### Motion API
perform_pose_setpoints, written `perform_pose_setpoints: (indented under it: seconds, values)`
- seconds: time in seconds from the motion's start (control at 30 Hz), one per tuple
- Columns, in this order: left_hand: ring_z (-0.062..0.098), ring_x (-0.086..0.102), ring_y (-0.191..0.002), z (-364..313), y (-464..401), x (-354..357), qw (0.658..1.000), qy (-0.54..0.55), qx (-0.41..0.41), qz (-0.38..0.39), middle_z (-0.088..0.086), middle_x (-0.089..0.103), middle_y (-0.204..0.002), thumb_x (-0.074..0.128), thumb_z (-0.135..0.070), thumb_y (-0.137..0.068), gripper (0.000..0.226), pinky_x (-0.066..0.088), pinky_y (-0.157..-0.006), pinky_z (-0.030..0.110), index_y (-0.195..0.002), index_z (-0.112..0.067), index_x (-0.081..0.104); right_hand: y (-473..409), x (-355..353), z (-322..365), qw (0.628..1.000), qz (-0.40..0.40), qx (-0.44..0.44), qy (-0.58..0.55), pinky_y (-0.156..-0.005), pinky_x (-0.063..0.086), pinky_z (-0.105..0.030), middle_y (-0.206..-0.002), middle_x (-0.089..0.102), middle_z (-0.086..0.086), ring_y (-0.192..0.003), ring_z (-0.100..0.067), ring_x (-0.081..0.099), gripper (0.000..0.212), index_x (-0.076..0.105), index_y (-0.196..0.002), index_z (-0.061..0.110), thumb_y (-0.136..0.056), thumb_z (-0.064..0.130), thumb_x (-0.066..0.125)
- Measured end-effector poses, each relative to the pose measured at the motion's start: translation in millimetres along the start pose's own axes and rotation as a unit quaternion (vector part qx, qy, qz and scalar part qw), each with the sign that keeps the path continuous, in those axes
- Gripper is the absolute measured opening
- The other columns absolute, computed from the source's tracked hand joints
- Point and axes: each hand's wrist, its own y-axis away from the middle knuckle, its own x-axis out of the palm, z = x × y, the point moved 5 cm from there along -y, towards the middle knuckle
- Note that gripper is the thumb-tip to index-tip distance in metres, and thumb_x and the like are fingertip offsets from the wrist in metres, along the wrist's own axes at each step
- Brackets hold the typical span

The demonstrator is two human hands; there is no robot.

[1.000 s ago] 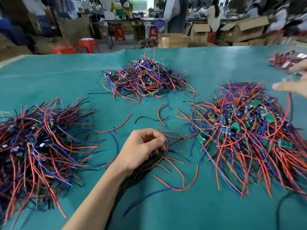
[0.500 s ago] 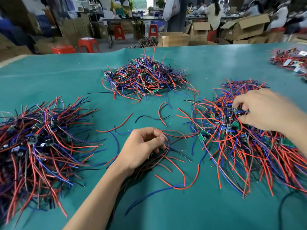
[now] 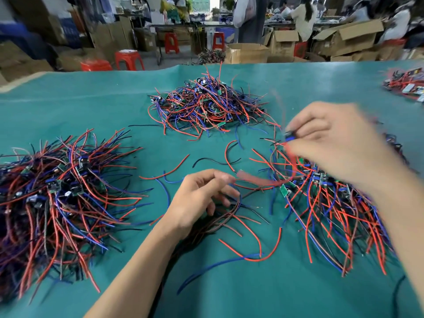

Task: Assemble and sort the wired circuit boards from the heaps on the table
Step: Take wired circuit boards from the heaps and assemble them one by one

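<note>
Red wire trailed from the board [image 3: 289,135] pinched in the right hand [image 3: 339,143], above the right heap [image 3: 339,203]; its loose end ran left toward the nearer left hand [image 3: 202,198], fingers loosely curled over a wire bundle [image 3: 220,216].

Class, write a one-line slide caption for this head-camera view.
Right hand lifts a wired board above the right heap while the left hand holds a wire bundle on the green table.

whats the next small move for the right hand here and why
Probably carry the board over to the left hand. The right hand pinches a small wired board lifted above the right heap, its red wire trailing; the left hand grips a bundle.
</note>
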Motion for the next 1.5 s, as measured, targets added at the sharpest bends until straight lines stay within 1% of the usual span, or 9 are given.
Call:
perform_pose_setpoints:
  seconds: [0.13,0.3,0.5,0.73,0.83,1.0,1.2,1.33,1.5]
  values:
    - [0.013,0.063,-0.062,-2.4,0.4,-1.5,0.999,0.047,-0.002,-0.001,0.005,0.076,-0.090,0.058,-0.037,-0.096,0.035,0.035,-0.042,0.017,-0.106,-0.005,0.069,19.0,91.8,7.6,0.998,0.050,-0.027,0.002,-0.060,0.051,-0.026,-0.060,0.066,0.010,-0.053,-0.001,0.060,0.020,0.068,-0.078,0.020,-0.061,0.018,0.079]
    - [0.001,0.043,-0.044,3.6,-2.0,-5.0,0.999,0.020,0.000,-0.029,-0.009,0.054,-0.055,0.064,-0.011,-0.094,0.008,0.028,-0.040,0.013,-0.088,-0.011,0.070,29.0,124.4,-20.8,0.989,0.015,0.027,-0.144,-0.061,0.050,-0.020,-0.067,0.068,0.007,-0.060,-0.007,0.061,0.022,0.068,-0.078,0.023,-0.057,0.021,0.074]
    - [0.004,0.039,-0.047,3.7,-2.2,-3.3,0.999,0.028,-0.002,-0.023,0.000,0.063,-0.064,0.059,-0.002,-0.094,0.022,0.027,-0.042,0.011,-0.078,-0.013,0.070,30.8,125.4,-34.1,0.938,0.071,0.097,-0.326,-0.061,0.055,-0.026,-0.072,0.071,-0.005,-0.065,-0.014,0.066,0.023,0.072,-0.086,0.012,-0.064,0.009,0.079]
    - [0.004,0.034,-0.046,3.2,-1.5,-1.9,1.000,0.004,0.014,-0.013,0.004,0.066,-0.069,0.057,-0.002,-0.097,0.020,0.027,-0.042,0.011,-0.082,-0.011,0.069,35.9,132.0,-41.0,0.890,0.093,0.202,-0.399,-0.051,0.045,-0.020,-0.076,0.069,-0.003,-0.058,-0.010,0.055,0.002,0.077,-0.085,0.007,-0.084,0.007,0.077]
    - [0.004,0.033,-0.046,1.6,-1.2,0.3,1.000,-0.014,0.024,0.002,0.003,0.065,-0.068,0.055,-0.003,-0.098,0.022,0.027,-0.045,0.012,-0.082,-0.011,0.067,34.8,127.5,-39.9,0.889,0.098,0.193,-0.404,-0.057,0.050,-0.022,-0.079,0.072,-0.003,-0.064,-0.011,0.061,0.008,0.078,-0.084,0.009,-0.085,0.002,0.074]
    - [-0.004,0.043,-0.047,0.6,-1.2,1.7,0.997,-0.055,0.048,0.013,0.001,0.065,-0.070,0.055,-0.002,-0.099,0.017,0.032,-0.050,0.007,-0.088,0.002,0.067,34.8,125.8,-34.7,0.882,0.085,0.168,-0.432,-0.085,0.059,-0.038,-0.091,0.074,-0.008,-0.085,-0.020,0.070,0.016,0.074,-0.078,0.009,-0.085,-0.005,0.071]
    - [-0.005,0.046,-0.046,1.0,-0.4,3.4,0.996,-0.063,0.052,0.026,0.003,0.067,-0.073,0.055,-0.003,-0.099,0.017,0.034,-0.050,0.005,-0.087,0.002,0.066,35.6,125.5,-37.6,0.855,0.064,0.187,-0.480,-0.085,0.062,-0.039,-0.111,0.074,-0.015,-0.098,-0.030,0.075,0.016,0.074,-0.094,0.000,-0.083,-0.011,0.070]
    - [-0.005,0.043,-0.045,1.2,-0.4,3.3,0.997,-0.048,0.050,0.016,0.002,0.066,-0.072,0.055,-0.004,-0.100,0.016,0.032,-0.048,0.005,-0.090,0.000,0.067,35.2,121.6,-37.5,0.881,0.062,0.178,-0.433,-0.073,0.061,-0.032,-0.094,0.075,-0.011,-0.084,-0.025,0.074,0.019,0.079,-0.078,0.012,-0.084,-0.005,0.074]
    - [0.001,0.036,-0.044,-1.1,0.3,2.9,0.999,-0.007,0.048,0.004,0.000,0.063,-0.067,0.053,-0.001,-0.100,0.024,0.030,-0.045,0.009,-0.105,-0.019,0.068,34.1,125.6,-40.3,0.888,0.066,0.184,-0.415,-0.077,0.062,-0.033,-0.082,0.075,-0.013,-0.077,-0.024,0.074,0.006,0.075,-0.089,0.009,-0.089,0.004,0.073]
